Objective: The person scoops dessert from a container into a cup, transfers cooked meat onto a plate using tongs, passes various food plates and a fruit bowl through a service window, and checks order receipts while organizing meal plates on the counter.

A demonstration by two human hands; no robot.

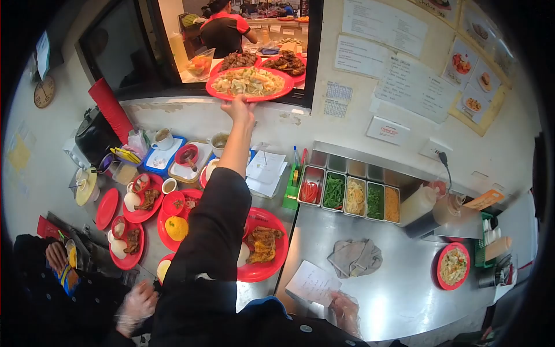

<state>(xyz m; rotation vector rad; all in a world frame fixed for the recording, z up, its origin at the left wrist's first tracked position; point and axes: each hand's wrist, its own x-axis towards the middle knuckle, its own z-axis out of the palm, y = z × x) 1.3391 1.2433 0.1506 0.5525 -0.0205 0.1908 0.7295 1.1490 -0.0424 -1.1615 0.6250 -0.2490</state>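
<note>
My left hand (pixel 238 108) reaches up to the serving window, closed on the near edge of a red oval plate (pixel 216 94). Noodles with vegetables (pixel 250 81) cover that plate. Behind it, in the window, are red plates of dark meat (pixel 283 63). Down by the steel counter, my right hand (pixel 345 312) wears a clear plastic glove and grips a handwritten paper slip (pixel 313 283). A crumpled grey cloth (pixel 355 258) lies just beyond the slip.
Red plates of rice and meat (pixel 128 245) crowd the left counter. A co-worker's gloved hand (pixel 139 302) is at lower left. Steel tubs of cut vegetables (pixel 334 190) line the counter's back, near squeeze bottles (pixel 420 203). A small noodle plate (pixel 454 266) stands at right.
</note>
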